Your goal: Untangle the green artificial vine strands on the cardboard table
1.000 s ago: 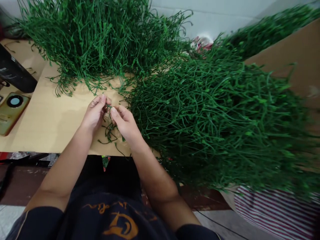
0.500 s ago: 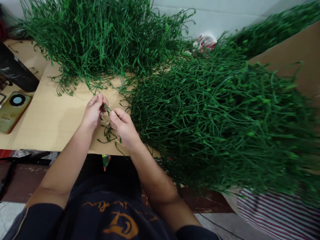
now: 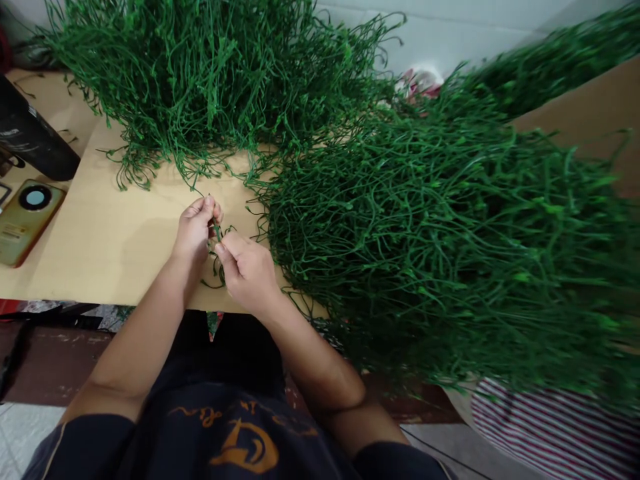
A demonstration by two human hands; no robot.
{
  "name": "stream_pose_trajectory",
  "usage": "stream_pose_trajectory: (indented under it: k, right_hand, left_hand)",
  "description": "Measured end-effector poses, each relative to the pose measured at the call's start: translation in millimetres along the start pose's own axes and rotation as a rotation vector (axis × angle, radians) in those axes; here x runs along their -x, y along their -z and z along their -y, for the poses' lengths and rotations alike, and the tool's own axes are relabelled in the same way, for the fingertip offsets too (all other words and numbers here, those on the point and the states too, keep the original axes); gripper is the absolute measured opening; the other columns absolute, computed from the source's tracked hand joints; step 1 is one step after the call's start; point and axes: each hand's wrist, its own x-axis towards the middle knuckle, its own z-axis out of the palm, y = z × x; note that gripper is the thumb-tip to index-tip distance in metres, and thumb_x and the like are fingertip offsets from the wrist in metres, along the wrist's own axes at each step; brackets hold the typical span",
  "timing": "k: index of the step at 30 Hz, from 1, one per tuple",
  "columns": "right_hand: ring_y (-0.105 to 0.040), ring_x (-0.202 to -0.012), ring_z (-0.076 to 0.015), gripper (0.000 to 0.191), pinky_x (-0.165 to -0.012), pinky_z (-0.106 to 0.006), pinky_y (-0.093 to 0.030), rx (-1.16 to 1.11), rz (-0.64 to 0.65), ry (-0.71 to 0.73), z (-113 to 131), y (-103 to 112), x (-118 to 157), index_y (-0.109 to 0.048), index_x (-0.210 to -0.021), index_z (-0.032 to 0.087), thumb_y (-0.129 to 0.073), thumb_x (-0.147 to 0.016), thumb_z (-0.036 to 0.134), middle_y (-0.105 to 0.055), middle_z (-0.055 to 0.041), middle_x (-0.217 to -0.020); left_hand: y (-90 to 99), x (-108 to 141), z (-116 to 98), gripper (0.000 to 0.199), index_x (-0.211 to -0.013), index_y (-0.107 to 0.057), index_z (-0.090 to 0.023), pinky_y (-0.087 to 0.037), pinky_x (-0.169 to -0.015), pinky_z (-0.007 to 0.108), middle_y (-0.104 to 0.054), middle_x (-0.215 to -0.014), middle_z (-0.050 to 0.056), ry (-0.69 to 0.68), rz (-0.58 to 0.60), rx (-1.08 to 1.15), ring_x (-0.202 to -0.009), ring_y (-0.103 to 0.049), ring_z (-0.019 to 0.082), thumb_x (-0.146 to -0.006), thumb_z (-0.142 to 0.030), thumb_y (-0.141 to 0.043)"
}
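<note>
Between my two hands is a thin green plastic-looking stem (image 3: 217, 231), held just above the board. My left hand (image 3: 197, 227) pinches its upper end, fingers closed. Lower down and to the right, my right hand (image 3: 247, 269) is closed on the same stem, thumb against the curled fingers. Several loose curly green stems lie on the board under my hands, partly covered by them. A large pile of similar green stems (image 3: 410, 213) lies close to the right of my right hand. Another heap of green stems (image 3: 215, 80) is beyond my left hand.
The light wooden board (image 3: 115, 247) lies under my hands. At the left are a phone (image 3: 30, 223) and a black bottle (image 3: 35, 137). A brown cardboard panel (image 3: 590, 113) stands at the right, striped cloth (image 3: 545, 427) hangs below, and a pale wall (image 3: 455, 33) is behind.
Both hands have shifted slightly right and toward me, still on the stem. My right hand has turned more palm-down and covers more of the loose stems beneath it.
</note>
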Motion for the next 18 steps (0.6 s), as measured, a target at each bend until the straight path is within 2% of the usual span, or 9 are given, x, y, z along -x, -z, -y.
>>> stream_pose_trajectory:
  k: [4,5,8,9,10,11,13,15,18]
  right_hand:
    - [-0.039,-0.059,-0.0111,0.027,-0.058,-0.025,-0.029,-0.008,-0.014,0.084,11.3,3.3,8.9,-0.037,-0.066,0.019,-0.032,-0.092,0.025,-0.045,-0.0009,-0.063]
    - [-0.039,-0.058,-0.0109,0.025,-0.057,-0.025,-0.029,-0.048,-0.007,0.159,18.3,2.8,14.2,-0.038,-0.066,0.019,-0.034,-0.091,0.022,-0.045,-0.0004,-0.062]
    - [-0.039,-0.058,-0.0107,0.015,-0.057,-0.024,-0.031,-0.239,0.044,0.528,42.0,1.3,30.4,-0.045,-0.071,0.019,-0.038,-0.084,0.016,-0.046,0.0005,-0.063]
    - [-0.039,-0.059,-0.0107,0.013,-0.057,-0.024,-0.032,-0.287,0.058,0.602,47.2,2.8,33.4,-0.047,-0.074,0.019,-0.039,-0.083,0.015,-0.047,0.0005,-0.063]
    - [-0.04,-0.06,-0.0104,0.013,-0.057,-0.023,-0.033,-0.31,0.063,0.609,49.7,6.1,34.2,-0.047,-0.074,0.019,-0.039,-0.083,0.014,-0.047,0.0006,-0.064]
    - [-0.039,-0.059,-0.0098,0.014,-0.056,-0.023,-0.033,-0.314,0.061,0.551,49.2,11.8,32.9,-0.045,-0.073,0.019,-0.039,-0.085,0.013,-0.046,0.0008,-0.064]
    - [-0.039,-0.059,-0.0084,0.02,-0.055,-0.022,-0.033,-0.3,0.007,0.307,40.1,29.6,25.8,-0.041,-0.069,0.019,-0.04,-0.089,0.013,-0.042,0.0016,-0.063]
    - [-0.037,-0.058,-0.0075,0.023,-0.054,-0.022,-0.032,-0.322,-0.126,0.091,25.6,51.7,18.3,-0.04,-0.069,0.019,-0.042,-0.092,0.019,-0.038,0.0022,-0.063]
    - [-0.033,-0.056,-0.0069,0.024,-0.052,-0.022,-0.029,-0.388,-0.328,-0.068,7.9,77.8,15.0,-0.042,-0.072,0.019,-0.045,-0.093,0.031,-0.034,0.0029,-0.063]
  left_hand:
    - [-0.5,-3.1,-10.1,0.039,-0.054,-0.037,-0.016,-0.018,-0.037,0.015,-0.034,-0.045,-0.005,0.114,-0.035,0.003,-0.037,-0.027,0.003,-0.092,-0.015,-0.04]
    - [2.2,-7.1,-14.8,0.038,-0.055,-0.035,-0.016,-0.018,-0.037,0.015,-0.033,-0.045,-0.006,0.113,-0.079,0.042,-0.037,-0.026,0.003,-0.093,-0.015,-0.039]
    - [16.9,-21.6,-28.8,0.035,-0.059,-0.032,-0.018,-0.018,-0.035,0.014,-0.03,-0.045,-0.007,0.036,-0.283,0.185,-0.036,-0.026,0.003,-0.093,-0.019,-0.041]
    - [22.3,-24.7,-32.0,0.035,-0.06,-0.033,-0.018,-0.02,-0.034,0.014,-0.03,-0.045,-0.007,0.013,-0.323,0.21,-0.036,-0.027,0.003,-0.093,-0.022,-0.044]
    - [26.9,-26.1,-34.0,0.035,-0.061,-0.034,-0.018,-0.022,-0.035,0.014,-0.032,-0.045,-0.007,-0.002,-0.312,0.217,-0.036,-0.028,0.003,-0.092,-0.026,-0.047]
    - [30.2,-25.7,-34.8,0.034,-0.061,-0.036,-0.018,-0.024,-0.035,0.013,-0.035,-0.046,-0.007,-0.007,-0.272,0.211,-0.037,-0.031,0.003,-0.091,-0.028,-0.049]
    - [32.2,-20.7,-33.7,0.033,-0.063,-0.041,-0.018,-0.028,-0.036,0.013,-0.04,-0.049,-0.006,-0.008,-0.15,0.176,-0.04,-0.036,0.002,-0.088,-0.033,-0.055]
    - [29.5,-14.2,-31.2,0.032,-0.063,-0.044,-0.017,-0.03,-0.036,0.013,-0.042,-0.05,-0.006,0.0,-0.066,0.134,-0.04,-0.037,0.002,-0.085,-0.035,-0.059]
    - [23.1,-9.3,-28.3,0.031,-0.064,-0.048,-0.016,-0.028,-0.036,0.013,-0.039,-0.048,-0.007,-0.022,-0.016,0.096,-0.039,-0.033,0.002,-0.082,-0.036,-0.064]
